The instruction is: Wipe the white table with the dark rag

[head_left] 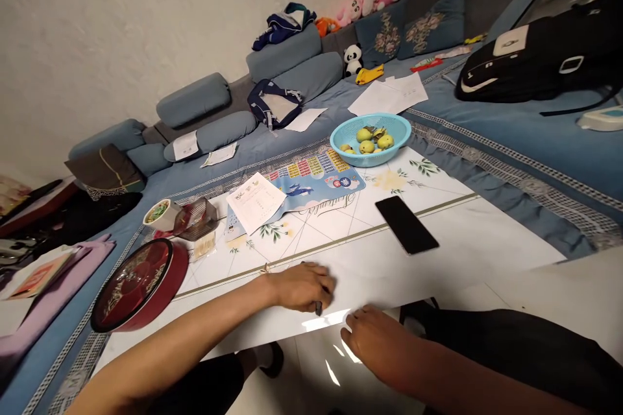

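My left hand (302, 286) rests on the white patterned table near its front edge, fingers curled round a small dark stick-like object (318, 308). Only the blunt end of that object shows below the fingers. At the table's front edge is my right hand (370, 336), its fingers bent inward and closed; whatever they may hold is hidden. Beyond the hands, a black smartphone (407, 225) lies flat on the table, to the right of my left hand.
A blue plastic basket (335, 148) of green fruit stands at the far corner. Paper (256, 203) overlaps a blue printed chart (321, 185). At left are a dark red round box (168, 288), a brown clear container (195, 219) and a potted succulent (160, 214). A blue sofa (311, 126) borders the table.
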The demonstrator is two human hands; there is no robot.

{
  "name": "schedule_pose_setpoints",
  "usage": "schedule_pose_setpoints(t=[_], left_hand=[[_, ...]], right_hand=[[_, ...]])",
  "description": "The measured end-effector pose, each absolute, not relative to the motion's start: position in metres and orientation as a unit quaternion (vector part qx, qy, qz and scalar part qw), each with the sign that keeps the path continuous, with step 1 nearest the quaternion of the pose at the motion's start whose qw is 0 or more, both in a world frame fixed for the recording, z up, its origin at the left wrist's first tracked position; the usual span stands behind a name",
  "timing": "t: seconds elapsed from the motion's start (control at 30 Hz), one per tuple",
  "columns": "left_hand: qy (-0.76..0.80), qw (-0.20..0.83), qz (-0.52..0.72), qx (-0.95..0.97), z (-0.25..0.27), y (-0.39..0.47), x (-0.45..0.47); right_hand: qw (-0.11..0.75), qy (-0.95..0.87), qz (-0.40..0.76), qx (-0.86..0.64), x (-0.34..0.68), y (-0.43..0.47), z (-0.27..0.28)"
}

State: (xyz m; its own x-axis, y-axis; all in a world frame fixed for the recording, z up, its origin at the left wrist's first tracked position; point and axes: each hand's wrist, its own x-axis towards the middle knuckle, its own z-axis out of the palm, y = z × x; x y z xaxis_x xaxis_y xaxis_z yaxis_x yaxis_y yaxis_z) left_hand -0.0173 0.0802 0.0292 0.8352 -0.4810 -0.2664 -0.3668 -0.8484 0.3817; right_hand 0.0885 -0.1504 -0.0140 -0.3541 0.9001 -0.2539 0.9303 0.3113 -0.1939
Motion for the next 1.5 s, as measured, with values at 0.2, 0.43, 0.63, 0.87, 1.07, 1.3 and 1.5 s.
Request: schedule_pose_setpoints(t=[0.2, 0.43, 0.63, 0.87, 1.07, 1.3, 1.5], left_hand=[[-0.100, 0.148, -0.202, 0.963, 0.045, 0.142, -0.080], [0.223, 0.150, -0.088, 0.959, 0.046, 0.213, -0.096], [0.295, 0.139, -0.020, 0.945, 0.013, 0.194, -0.121], [0.619, 0.081, 0.006, 0.781, 0.021, 0.152, -0.215], [0.662, 0.026, -0.023, 0.748, -0.015, 0.085, -0.184], [0.599, 0.106, 0.063, 0.791, -0.015, 0.068, -0.103], [0.565, 0.141, 0.105, 0.806, -0.005, 0.121, -0.136]], right_hand=[[0.051, 0.796, -0.155, 0.583, 0.092, -0.156, -0.026], [0.080, 0.793, -0.168, 0.580, 0.092, -0.154, -0.011], [0.076, 0.791, -0.184, 0.579, 0.089, -0.151, -0.010], [-0.027, 0.809, -0.109, 0.577, 0.080, -0.160, -0.045], [-0.067, 0.828, -0.062, 0.554, 0.076, -0.169, -0.068], [-0.101, 0.821, -0.001, 0.562, 0.078, -0.164, -0.067], [-0.100, 0.809, 0.005, 0.580, 0.088, -0.170, -0.061]])
